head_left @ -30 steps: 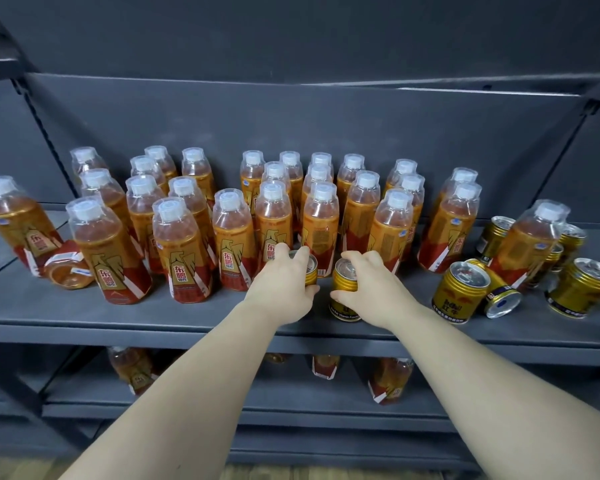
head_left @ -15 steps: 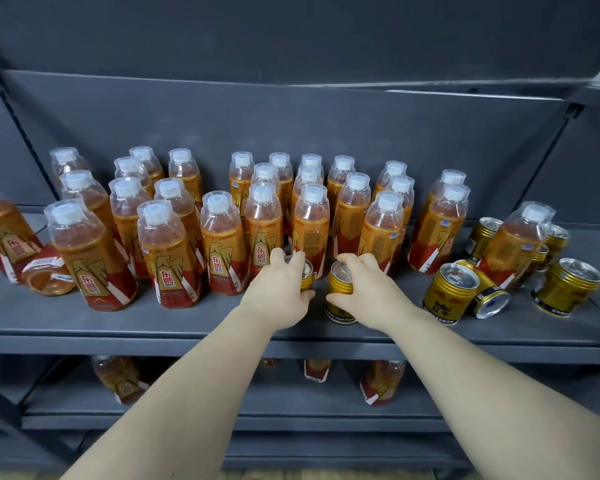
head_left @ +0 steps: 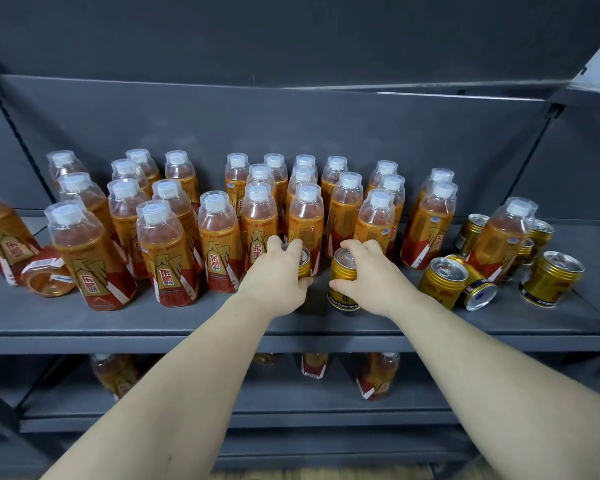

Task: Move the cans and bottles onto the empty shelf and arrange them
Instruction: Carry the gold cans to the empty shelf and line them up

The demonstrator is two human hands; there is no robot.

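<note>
Two gold cans stand mid-shelf (head_left: 291, 327) near the front edge, just in front of the bottles (head_left: 257, 216). The left hand (head_left: 278, 278) has its fingers curled over the left can (head_left: 302, 260), and the right hand (head_left: 371, 275) wraps the right can (head_left: 343, 282) at its upper wall. Likely rigid, slick metal, hefty if full. Grip the side wall below the rim; thin walls could dent if squeezed.
</note>
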